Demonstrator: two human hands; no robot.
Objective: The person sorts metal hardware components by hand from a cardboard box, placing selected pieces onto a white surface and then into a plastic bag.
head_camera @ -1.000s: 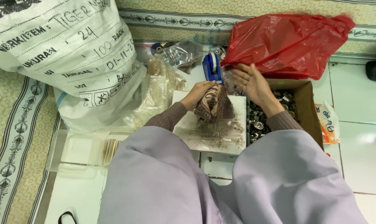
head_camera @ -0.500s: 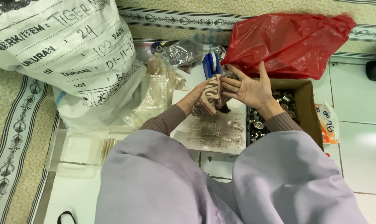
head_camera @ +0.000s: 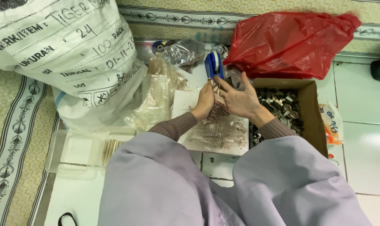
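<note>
Behind the two hands, touching their fingertips: a blue plastic tape dispenser [head_camera: 214, 65]; under them, on the floor: a flat white board strewn with small bits [head_camera: 215, 133]. Just right of the board: an open brown cardboard box of small metal parts [head_camera: 309, 109], with a bulging red plastic bag [head_camera: 290, 42] behind it. Far left: a large white woven sack [head_camera: 60, 54], with a clear plastic tray [head_camera: 72, 152] in front of it and crumpled clear plastic bags [head_camera: 156, 100] between sack and board

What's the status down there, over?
Left hand and right hand both grip a small clear packet at the blue tape dispenser. Cardboard box of metal bits alongside. Nothing blocking.
</note>
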